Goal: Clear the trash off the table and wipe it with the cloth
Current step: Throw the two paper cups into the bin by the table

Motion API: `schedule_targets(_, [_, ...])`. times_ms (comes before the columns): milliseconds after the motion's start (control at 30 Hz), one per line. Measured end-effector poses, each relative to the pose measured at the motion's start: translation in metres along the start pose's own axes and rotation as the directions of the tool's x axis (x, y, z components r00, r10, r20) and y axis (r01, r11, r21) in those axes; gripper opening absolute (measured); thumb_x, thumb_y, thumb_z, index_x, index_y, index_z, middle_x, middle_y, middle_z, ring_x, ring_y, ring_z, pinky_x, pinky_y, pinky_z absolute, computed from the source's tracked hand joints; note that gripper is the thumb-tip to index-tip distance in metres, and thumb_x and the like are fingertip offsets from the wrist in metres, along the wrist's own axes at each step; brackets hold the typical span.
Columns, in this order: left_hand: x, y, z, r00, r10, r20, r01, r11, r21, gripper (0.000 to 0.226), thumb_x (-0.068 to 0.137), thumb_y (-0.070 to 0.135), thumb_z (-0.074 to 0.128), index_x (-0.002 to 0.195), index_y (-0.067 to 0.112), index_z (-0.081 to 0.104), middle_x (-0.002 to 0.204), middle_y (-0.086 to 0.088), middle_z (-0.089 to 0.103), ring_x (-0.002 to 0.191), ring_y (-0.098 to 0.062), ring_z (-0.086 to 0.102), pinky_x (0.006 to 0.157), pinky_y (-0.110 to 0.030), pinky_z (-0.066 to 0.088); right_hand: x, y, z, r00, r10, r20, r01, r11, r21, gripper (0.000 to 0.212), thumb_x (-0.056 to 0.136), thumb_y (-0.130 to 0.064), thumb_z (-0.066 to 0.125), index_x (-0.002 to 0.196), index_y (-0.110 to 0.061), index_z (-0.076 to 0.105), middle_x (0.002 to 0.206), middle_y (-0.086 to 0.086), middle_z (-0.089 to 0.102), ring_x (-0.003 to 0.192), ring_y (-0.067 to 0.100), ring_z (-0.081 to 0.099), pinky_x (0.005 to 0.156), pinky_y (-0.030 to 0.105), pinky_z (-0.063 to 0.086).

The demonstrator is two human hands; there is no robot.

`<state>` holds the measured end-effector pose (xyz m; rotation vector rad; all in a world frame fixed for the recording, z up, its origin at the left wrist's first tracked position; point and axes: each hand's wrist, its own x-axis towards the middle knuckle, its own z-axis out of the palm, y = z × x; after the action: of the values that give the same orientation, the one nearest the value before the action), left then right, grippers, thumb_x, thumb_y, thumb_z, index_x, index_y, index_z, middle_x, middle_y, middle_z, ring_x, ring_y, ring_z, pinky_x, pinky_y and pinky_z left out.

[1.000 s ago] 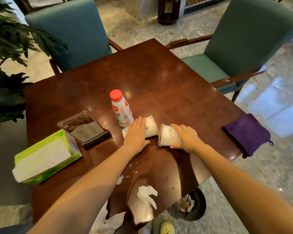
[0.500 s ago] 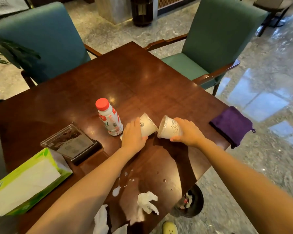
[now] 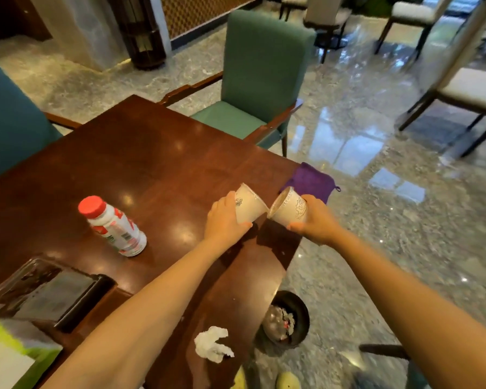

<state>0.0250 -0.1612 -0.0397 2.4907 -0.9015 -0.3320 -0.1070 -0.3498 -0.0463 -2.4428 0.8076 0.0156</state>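
Nearest, at the lower left corner, a green tissue box shows white tissue at its opening. A crumpled white tissue lies on the dark wooden table near its edge. Just beside that edge a black bin stands on the floor with scraps of rubbish inside. A dark tray under a clear lid holds something too blurred to tell. Farther on stands a white bottle with a red cap. The left hand curls round one white printed paper cup and the right hand round the other cup. Both cups are tipped, rims almost touching; their contents cannot be made out. Behind them a purple cloth hangs over the table's right corner
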Motion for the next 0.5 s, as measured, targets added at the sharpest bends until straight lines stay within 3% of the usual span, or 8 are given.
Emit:
schedule_targets(200, [-0.012, 0.043, 0.023, 0.992, 0.113, 0.06, -0.114, 0.993, 0.014, 0.076, 0.069, 0.043, 0.072, 0.129, 0.014, 0.036, 0.123, -0.008, 0.054, 0.113, -0.033, 0.049, 0.084, -0.041, 0.043, -0.037, 0.045, -0.016, 0.999, 0.044, -0.009, -0.044, 0.999, 0.023, 0.066, 0.056, -0.049, 0.074, 0.109, -0.016, 0.051, 0.1, 0.003, 0.056, 0.089, 0.022, 0.056, 0.071, 0.038, 0.052])
schedule_targets(400, [-0.036, 0.085, 0.062, 0.992, 0.072, 0.1, -0.063, 0.994, -0.092, 0.071, 0.07, 0.039, 0.073, 0.127, 0.013, 0.038, 0.121, -0.01, 0.055, 0.112, -0.032, 0.05, 0.084, -0.043, 0.045, -0.063, 0.104, -0.019, 0.992, 0.125, -0.008, -0.123, 0.984, 0.132, 0.067, 0.05, -0.058, 0.065, 0.102, -0.018, 0.053, 0.094, 0.005, 0.058, 0.083, 0.023, 0.059, 0.06, 0.03, 0.045])
schedule_targets(500, [-0.05, 0.103, 0.092, 0.994, 0.047, 0.099, -0.032, 0.988, -0.149, 0.066, 0.069, 0.038, 0.073, 0.121, 0.014, 0.041, 0.116, -0.008, 0.056, 0.108, -0.031, 0.052, 0.082, -0.043, 0.047, -0.079, 0.136, -0.011, 0.985, 0.17, -0.025, -0.165, 0.977, 0.132, 0.065, 0.05, -0.06, 0.063, 0.098, -0.017, 0.054, 0.089, 0.004, 0.061, 0.079, 0.023, 0.06, 0.058, 0.033, 0.046])
